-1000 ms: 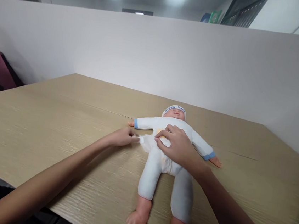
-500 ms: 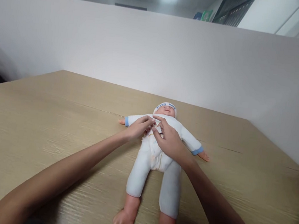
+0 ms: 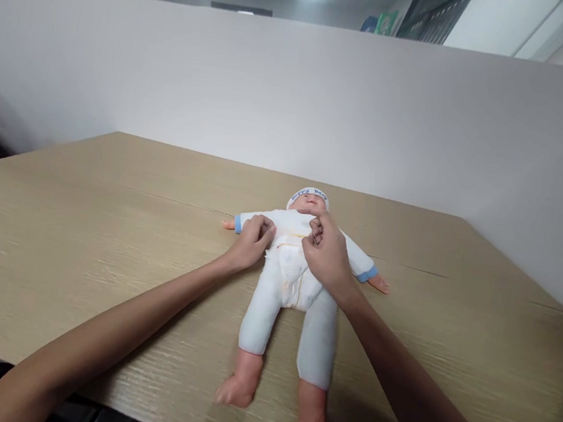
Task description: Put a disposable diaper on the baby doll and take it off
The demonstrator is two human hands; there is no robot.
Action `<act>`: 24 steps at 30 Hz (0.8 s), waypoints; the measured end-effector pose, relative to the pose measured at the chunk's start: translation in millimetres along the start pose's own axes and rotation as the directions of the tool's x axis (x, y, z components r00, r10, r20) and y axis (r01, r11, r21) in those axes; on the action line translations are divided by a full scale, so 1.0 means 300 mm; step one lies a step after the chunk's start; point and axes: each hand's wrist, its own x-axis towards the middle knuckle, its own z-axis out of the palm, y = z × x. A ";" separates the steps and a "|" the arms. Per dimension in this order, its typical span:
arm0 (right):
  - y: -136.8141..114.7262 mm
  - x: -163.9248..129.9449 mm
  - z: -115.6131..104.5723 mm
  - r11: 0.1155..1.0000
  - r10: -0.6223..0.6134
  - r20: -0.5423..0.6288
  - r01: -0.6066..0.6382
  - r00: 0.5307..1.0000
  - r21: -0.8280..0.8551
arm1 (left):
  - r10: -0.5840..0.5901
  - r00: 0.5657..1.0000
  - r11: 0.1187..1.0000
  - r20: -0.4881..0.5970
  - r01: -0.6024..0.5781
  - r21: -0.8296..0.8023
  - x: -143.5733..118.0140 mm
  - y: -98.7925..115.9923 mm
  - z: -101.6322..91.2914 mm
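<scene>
A baby doll [image 3: 318, 342] in a white suit with blue cuffs lies on its back, feet toward me. Round its hips sits a white diaper [image 3: 292, 266] with thin orange lines at the waist. My left hand [image 3: 254, 240] is closed, its fingertips pinched at the left end of the diaper's waist. My right hand [image 3: 328, 249] is curled in a pinch at the right end of the waist, over the doll's belly. Fingers hide exactly which part of the diaper each hand grips.
The doll lies on a wide wooden table [image 3: 132, 242]. A white partition [image 3: 253, 94] rises behind the table's far edge. Dark items [image 3: 79, 414] show below the near edge at lower left.
My hands have moved apart from the middle of the doll's belly, left hand leftward, right hand rightward. More of the diaper's waist shows between them. The view has shifted slightly.
</scene>
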 end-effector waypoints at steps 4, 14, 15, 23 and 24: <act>-0.097 -0.139 -0.069 0.996 -0.073 -0.059 0.076 0.996 0.038 | 0.102 0.990 0.990 -0.095 -0.092 0.106 -0.121 0.119 -0.072; -0.074 -0.443 -0.180 0.989 0.096 0.370 -0.045 0.924 -0.144 | 0.139 0.756 0.907 0.640 -0.356 0.224 -0.306 0.251 -0.141; -0.063 -0.442 -0.176 0.981 0.105 0.340 -0.042 0.935 -0.188 | 0.108 0.782 0.906 0.614 -0.332 0.264 -0.304 0.237 -0.135; -0.066 -0.443 -0.103 0.901 0.103 0.217 0.001 0.971 -0.434 | 0.084 0.923 0.928 0.376 -0.210 0.307 -0.316 0.172 -0.056; -0.062 -0.447 -0.095 0.896 0.084 0.220 0.023 0.972 -0.444 | 0.083 0.929 0.924 0.360 -0.207 0.322 -0.315 0.169 -0.047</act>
